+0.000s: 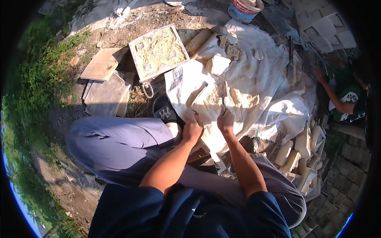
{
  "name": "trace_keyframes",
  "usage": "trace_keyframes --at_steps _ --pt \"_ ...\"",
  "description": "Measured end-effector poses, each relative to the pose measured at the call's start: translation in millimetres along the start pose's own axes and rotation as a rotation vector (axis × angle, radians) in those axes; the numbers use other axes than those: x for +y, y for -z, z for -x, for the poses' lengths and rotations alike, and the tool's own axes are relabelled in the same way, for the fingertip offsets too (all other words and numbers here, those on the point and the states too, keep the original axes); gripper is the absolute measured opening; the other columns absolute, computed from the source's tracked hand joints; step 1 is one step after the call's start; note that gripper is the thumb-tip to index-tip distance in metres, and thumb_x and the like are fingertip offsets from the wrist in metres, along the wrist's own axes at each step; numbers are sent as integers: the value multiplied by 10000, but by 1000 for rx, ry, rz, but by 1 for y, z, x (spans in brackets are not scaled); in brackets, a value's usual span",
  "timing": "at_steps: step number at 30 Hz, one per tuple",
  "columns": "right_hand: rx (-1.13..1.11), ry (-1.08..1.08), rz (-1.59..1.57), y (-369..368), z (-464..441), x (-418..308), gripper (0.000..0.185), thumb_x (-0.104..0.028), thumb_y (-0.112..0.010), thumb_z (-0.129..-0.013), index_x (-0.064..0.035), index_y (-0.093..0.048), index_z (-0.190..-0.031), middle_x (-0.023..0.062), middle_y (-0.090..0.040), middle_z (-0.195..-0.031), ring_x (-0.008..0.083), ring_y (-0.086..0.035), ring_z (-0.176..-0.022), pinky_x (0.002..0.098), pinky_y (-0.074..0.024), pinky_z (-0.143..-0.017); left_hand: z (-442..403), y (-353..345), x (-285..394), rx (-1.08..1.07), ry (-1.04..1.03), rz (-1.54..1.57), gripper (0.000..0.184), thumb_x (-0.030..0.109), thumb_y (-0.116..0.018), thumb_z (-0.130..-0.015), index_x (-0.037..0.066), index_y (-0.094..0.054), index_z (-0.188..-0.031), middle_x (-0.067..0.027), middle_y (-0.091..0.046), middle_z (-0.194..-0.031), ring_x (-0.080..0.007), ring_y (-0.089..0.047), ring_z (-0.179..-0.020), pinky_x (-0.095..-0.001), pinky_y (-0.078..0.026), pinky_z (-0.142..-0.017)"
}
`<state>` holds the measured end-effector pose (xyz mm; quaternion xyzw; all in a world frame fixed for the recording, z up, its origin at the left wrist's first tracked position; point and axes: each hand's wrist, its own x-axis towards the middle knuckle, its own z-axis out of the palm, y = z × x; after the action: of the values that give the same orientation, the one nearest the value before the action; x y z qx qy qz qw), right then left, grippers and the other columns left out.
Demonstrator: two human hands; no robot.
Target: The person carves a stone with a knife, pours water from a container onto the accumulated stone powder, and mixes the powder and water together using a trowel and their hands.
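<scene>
My right hand is closed around the dark handle of a small trowel-like tool, its narrow blade pointing away from me over pale powder. To its left, my left hand is a closed fist near a pale block between my legs; what its fingers grip is hidden. The powder lies on a white woven sheet in front of both hands. Pale stone chunks rest on the sheet beyond them.
A square tray of pale powder stands ahead to the left, near broken flat slabs. A labelled bucket is at the back. Pale blocks are heaped at the right, where another person's arm shows. Plants edge the left.
</scene>
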<state>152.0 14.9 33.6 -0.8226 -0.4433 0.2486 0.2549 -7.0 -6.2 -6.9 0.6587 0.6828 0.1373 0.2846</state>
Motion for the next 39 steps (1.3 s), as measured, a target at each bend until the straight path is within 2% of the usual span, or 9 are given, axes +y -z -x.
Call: trace_keyframes --at_steps 8,10,17,20,21,22,27,33,39 --pt "-209 -98 45 -11 11 26 549 -420 -452 -1037 82 -651 -933 360 -650 -886 545 -620 -911 565 -485 -809 -2 6 6 64 -37 59 243 241 -546 -958 12 -523 -1037 -270 -683 -824 -459 -673 -708 -538 -562 -619" --pt "-279 -19 64 -13 17 28 526 -411 -475 -1028 74 -653 -930 366 -639 -873 549 -612 -914 569 -481 -807 -2 12 11 -37 23 127 266 215 -558 -956 -4 -543 -1105 -309 -673 -901 -485 -663 -803 -537 -554 -702" --pt "-128 86 -7 -2 15 8 395 -295 -500 -1031 27 -612 -831 323 -625 -751 536 -601 -755 585 -471 -675 -2 22 23 -50 57 105 273 223 -557 -959 -5 -538 -1107 -286 -683 -949 -483 -661 -836 -538 -550 -724" --pt "-70 120 -9 -5 17 5 403 -330 -475 -1039 11 -582 -854 327 -619 -723 526 -609 -714 590 -474 -641 -1 19 20 -123 115 49 275 224 -555 -958 -5 -555 -1110 -281 -687 -976 -481 -662 -854 -536 -551 -737" --pt "-77 112 22 -12 21 12 386 -329 -478 -1037 0 -577 -860 321 -619 -717 524 -609 -700 583 -480 -621 0 11 14 -14 25 81 260 231 -545 -959 7 -551 -1090 -273 -690 -933 -476 -665 -826 -547 -548 -715" --pt "-137 108 26 -17 28 20 374 -326 -497 -1028 -8 -574 -848 318 -621 -717 519 -617 -710 576 -487 -625 -1 11 13 97 -65 112 246 238 -536 -960 18 -548 -1070 -264 -693 -890 -471 -668 -797 -558 -546 -693" --pt "-195 125 50 -17 28 28 382 -308 -506 -1024 35 -588 -878 338 -624 -770 543 -608 -760 587 -477 -648 -4 4 8 69 -26 108 289 258 -534 -963 3 -542 -1099 -271 -691 -895 -481 -664 -818 -555 -544 -726" --pt "-110 56 -43 -7 28 4 429 -364 -496 -1019 42 -584 -911 346 -643 -818 522 -641 -819 558 -509 -699 -2 27 23 -178 133 -17 336 294 -505 -984 -14 -524 -1116 -287 -686 -960 -490 -660 -879 -547 -546 -759" --pt "-275 59 74 -17 38 32 420 -361 -520 -1007 41 -589 -905 350 -636 -788 530 -638 -787 567 -513 -679 -2 20 16 10 -14 131 292 257 -517 -981 -14 -521 -1090 -254 -694 -1033 -467 -666 -905 -523 -552 -780"
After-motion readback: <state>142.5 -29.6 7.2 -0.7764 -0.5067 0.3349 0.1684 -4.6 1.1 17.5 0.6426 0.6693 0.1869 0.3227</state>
